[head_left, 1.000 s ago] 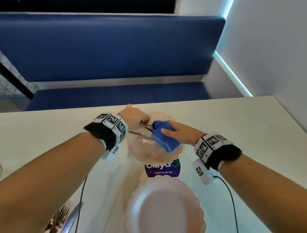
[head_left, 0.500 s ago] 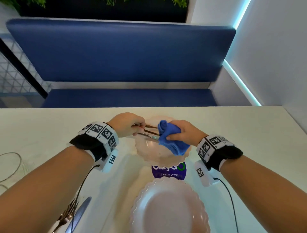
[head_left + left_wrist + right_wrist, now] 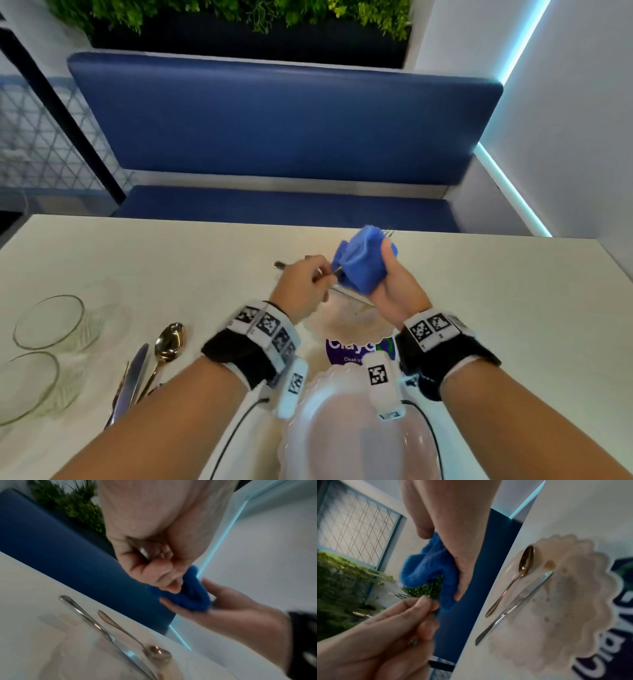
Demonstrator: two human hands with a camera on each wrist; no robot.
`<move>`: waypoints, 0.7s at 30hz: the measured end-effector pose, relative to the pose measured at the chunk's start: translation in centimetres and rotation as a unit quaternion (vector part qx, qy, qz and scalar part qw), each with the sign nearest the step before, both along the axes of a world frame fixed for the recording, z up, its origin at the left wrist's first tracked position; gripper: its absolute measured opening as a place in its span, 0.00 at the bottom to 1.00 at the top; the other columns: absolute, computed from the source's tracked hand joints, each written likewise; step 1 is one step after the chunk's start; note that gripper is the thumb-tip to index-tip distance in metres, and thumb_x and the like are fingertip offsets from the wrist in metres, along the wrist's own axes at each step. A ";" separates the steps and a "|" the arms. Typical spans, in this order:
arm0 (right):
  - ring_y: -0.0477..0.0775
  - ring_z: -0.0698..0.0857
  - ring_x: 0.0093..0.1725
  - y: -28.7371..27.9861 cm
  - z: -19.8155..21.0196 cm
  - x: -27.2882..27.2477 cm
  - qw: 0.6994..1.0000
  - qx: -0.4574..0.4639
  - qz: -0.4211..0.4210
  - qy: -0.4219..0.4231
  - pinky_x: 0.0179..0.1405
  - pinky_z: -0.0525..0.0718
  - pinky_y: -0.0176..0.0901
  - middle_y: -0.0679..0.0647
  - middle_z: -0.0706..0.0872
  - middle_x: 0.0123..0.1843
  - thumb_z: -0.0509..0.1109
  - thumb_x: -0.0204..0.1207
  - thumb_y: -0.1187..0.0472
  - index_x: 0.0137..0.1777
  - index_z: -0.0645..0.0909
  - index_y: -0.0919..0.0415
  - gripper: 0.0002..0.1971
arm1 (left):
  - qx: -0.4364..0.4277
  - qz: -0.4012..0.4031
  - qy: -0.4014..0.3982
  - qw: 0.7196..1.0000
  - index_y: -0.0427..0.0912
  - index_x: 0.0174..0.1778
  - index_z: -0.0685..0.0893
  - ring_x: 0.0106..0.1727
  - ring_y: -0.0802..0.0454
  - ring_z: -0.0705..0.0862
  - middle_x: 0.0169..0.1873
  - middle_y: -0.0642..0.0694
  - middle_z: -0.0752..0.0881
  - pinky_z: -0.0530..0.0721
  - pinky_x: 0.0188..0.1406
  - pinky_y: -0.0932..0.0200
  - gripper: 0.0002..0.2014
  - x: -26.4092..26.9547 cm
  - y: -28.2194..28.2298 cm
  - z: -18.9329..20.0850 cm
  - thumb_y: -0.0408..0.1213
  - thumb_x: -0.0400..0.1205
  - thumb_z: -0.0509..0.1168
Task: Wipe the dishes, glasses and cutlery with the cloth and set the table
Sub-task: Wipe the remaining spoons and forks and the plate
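Note:
My right hand (image 3: 388, 277) grips a bunched blue cloth (image 3: 361, 262) wrapped round a fork, whose tines (image 3: 388, 233) poke out beyond the cloth. My left hand (image 3: 318, 279) pinches the fork's handle just left of the cloth. Both hands hover above a stained scalloped plate (image 3: 346, 322). In the right wrist view a spoon (image 3: 523, 566) and a knife (image 3: 513, 609) lie across that plate (image 3: 570, 601). In the left wrist view the cloth (image 3: 188, 597) sits in the right palm below my left fingers (image 3: 159, 574).
A clean scalloped plate (image 3: 342, 442) sits nearest me, behind a purple sticker (image 3: 346, 349). At the left stand two glasses (image 3: 51, 322) (image 3: 24, 387), beside a gold spoon (image 3: 169, 342) and a knife (image 3: 132, 380). A blue bench (image 3: 284, 123) lies beyond the table's far edge.
Both hands have risen off the stained plate and moved away from me. The cloth has slid along the fork toward its tines. The head view has tilted up and now takes in the left-side glasses.

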State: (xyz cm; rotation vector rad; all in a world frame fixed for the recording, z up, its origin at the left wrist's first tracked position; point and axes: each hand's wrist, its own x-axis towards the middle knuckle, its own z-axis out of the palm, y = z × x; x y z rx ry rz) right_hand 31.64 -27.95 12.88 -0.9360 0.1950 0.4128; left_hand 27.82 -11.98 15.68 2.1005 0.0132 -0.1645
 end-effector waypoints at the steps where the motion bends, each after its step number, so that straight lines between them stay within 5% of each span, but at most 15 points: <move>1: 0.59 0.81 0.67 0.6 0.4 -0.1 1.000 -0.023 -0.014 -0.011 0.68 0.78 0.56 0.65 0.79 0.70 0.55 0.84 0.50 0.74 0.69 0.69 0.27 | -0.031 0.001 0.006 0.999 0.41 0.41 0.78 0.15 0.62 0.72 0.24 0.46 0.80 0.71 0.16 0.68 0.04 -0.6 -0.8 0.0 0.31 0.81 0.63; 4: 0.46 0.89 0.41 0.4 1.2 0.3 0.995 -0.059 -0.084 -0.009 0.31 0.86 0.36 0.60 0.85 0.55 0.56 0.86 0.59 0.71 0.72 0.73 0.20 | -0.056 -0.035 0.060 0.996 0.49 0.48 0.76 0.12 0.63 0.72 0.27 0.46 0.82 0.70 0.13 0.71 0.03 -2.3 -1.5 -0.1 0.35 0.84 0.60; 7: 0.44 0.86 0.30 -0.4 1.3 0.6 0.990 -0.050 -0.132 0.004 0.22 0.79 0.32 0.58 0.84 0.49 0.57 0.86 0.58 0.67 0.77 0.69 0.17 | -0.098 -0.060 0.171 0.979 0.44 0.45 0.77 0.10 0.58 0.70 0.20 0.50 0.80 0.67 0.10 0.69 0.09 -3.7 -0.9 -0.7 0.36 0.87 0.52; 11: 0.51 0.88 0.37 1.7 0.9 -1.3 0.992 -0.089 -0.083 0.023 0.28 0.85 0.40 0.60 0.87 0.48 0.59 0.84 0.54 0.60 0.79 0.69 0.18 | -0.141 0.042 0.179 0.973 0.41 0.32 0.76 0.08 0.60 0.63 0.18 0.47 0.71 0.58 0.10 0.73 0.17 -4.1 -0.3 -1.1 0.33 0.87 0.51; 13: 0.62 0.87 0.47 4.1 1.3 -2.9 0.991 -0.131 -0.009 0.001 0.43 0.87 0.50 0.66 0.87 0.50 0.58 0.85 0.56 0.58 0.78 0.71 0.16 | -0.189 0.077 0.169 0.964 0.38 0.31 0.74 0.08 0.59 0.63 0.15 0.47 0.72 0.59 0.11 0.73 0.17 -4.2 0.0 -0.7 0.31 0.86 0.51; 15: 0.62 0.84 0.58 5.7 1.3 -4.1 0.990 -0.135 0.036 -0.012 0.54 0.85 0.51 0.68 0.83 0.61 0.56 0.85 0.57 0.65 0.76 0.71 0.18 | -0.193 0.065 0.188 0.961 0.37 0.32 0.74 0.11 0.58 0.69 0.16 0.48 0.77 0.65 0.13 0.70 0.16 -4.7 0.6 -0.3 0.32 0.86 0.52; 18: 0.62 0.86 0.57 5.9 1.7 -4.5 0.967 -0.234 0.068 -0.074 0.60 0.85 0.58 0.66 0.86 0.59 0.66 0.80 0.57 0.60 0.81 0.63 0.13 | -0.105 0.021 0.256 0.961 0.39 0.48 0.80 0.30 0.53 0.83 0.37 0.44 0.86 0.79 0.30 0.62 0.06 -5.0 3.2 0.9 0.37 0.82 0.61; 21: 0.62 0.88 0.54 6.3 2.2 -5.2 0.935 -0.288 0.162 -0.132 0.61 0.84 0.58 0.62 0.88 0.56 0.67 0.80 0.61 0.62 0.80 0.63 0.13 | -0.157 0.116 0.216 0.957 0.44 0.67 0.75 0.50 0.50 0.80 0.53 0.44 0.83 0.78 0.47 0.55 0.19 -4.3 6.7 1.8 0.29 0.80 0.60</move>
